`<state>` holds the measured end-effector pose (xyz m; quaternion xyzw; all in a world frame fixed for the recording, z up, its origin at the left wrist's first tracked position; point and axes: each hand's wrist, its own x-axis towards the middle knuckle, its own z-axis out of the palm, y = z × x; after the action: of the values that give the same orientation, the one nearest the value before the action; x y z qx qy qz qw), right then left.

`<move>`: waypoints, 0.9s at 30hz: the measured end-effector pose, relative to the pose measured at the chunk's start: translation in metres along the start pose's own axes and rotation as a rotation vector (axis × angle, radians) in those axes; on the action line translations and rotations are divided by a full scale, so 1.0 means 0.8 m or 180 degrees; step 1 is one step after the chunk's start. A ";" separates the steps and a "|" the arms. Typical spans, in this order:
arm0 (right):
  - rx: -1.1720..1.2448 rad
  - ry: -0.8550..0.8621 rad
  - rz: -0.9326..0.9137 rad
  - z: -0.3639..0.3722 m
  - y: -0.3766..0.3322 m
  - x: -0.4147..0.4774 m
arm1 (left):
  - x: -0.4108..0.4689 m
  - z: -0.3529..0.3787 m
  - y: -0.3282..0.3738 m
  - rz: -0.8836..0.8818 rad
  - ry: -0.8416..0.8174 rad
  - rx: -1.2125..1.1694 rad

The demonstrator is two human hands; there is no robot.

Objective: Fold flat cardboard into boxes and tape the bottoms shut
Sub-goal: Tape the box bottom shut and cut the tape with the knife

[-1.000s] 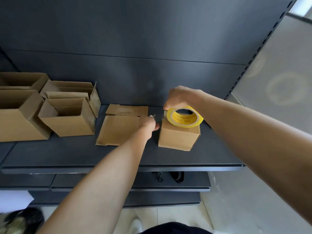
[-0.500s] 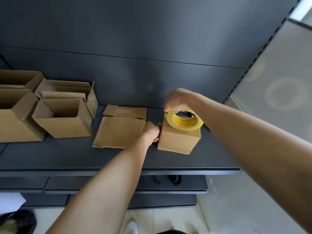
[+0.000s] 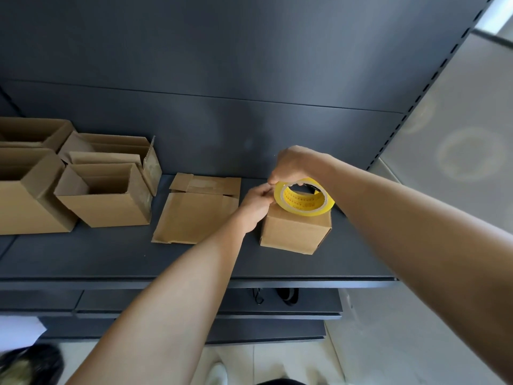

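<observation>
Okay, your small folded box (image 3: 295,232) sits on the dark shelf (image 3: 111,259) with the yellow tape roll (image 3: 305,211) tilted on its top, your right hand (image 3: 291,165) gripping the roll's far rim, your left hand (image 3: 256,207) pinching its left edge, flat cardboard (image 3: 194,215) just left.

single view: head cam, wide-angle, worn on person's head. looks forward and down, facing grey back panel (image 3: 222,79), with dark shelf (image 3: 83,259) across mid frame. both forearms enter from bottom edge, large and close to lens. left hand (image 3: 256,207) and right hand (image 3: 294,165) meet at tape roll (image 3: 304,200) just right of centre, at end of outstretched arms. lower shelves (image 3: 194,301) and floor (image 3: 388,343) along bottom edge.
</observation>
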<state>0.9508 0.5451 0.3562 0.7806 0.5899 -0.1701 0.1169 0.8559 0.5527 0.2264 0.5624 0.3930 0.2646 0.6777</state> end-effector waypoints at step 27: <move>0.0139 0.0103 0.0453 0.002 0.160 -0.041 | -0.002 0.033 0.013 0.0598 0.0508 0.1560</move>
<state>1.0660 0.4802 0.3658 0.8256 0.5309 -0.1616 0.1020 0.8777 0.5388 0.2384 0.7209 0.4435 0.2668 0.4608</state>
